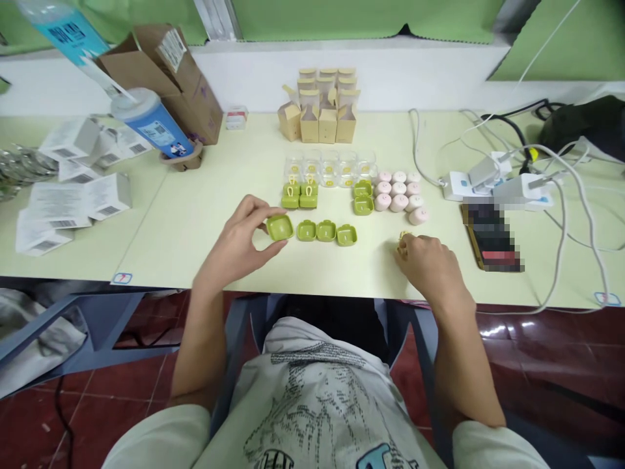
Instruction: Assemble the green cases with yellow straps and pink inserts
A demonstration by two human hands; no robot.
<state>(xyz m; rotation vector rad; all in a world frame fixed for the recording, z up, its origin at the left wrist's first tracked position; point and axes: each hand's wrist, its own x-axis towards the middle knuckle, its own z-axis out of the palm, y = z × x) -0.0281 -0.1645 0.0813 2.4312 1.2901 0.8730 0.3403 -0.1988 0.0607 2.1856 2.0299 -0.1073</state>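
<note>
No legible text on blue bottle [159,132] or white boxes [108,195]

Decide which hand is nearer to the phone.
Right. The right hand is just left of the phone; the left hand is much farther left, holding a green dish.

Premises: an indoor workshop of the small-goods assembly or packing kind. Reference landmark: the tan cartons [323,125], ranked at the wall side of a pale table [185,225]. On the near side of the cartons, like parts are set out in groups: clear containers [338,168], green trays [326,230] and pale pink pieces [398,202]. Well left of the cartons are barcoded white boxes [108,197] and an opened cardboard box [195,98]. Well right is a power strip [456,186] with several leads. Beyond the cartons hangs green cloth [366,19]; nearer than the table, red tiled floor [122,410].
</note>
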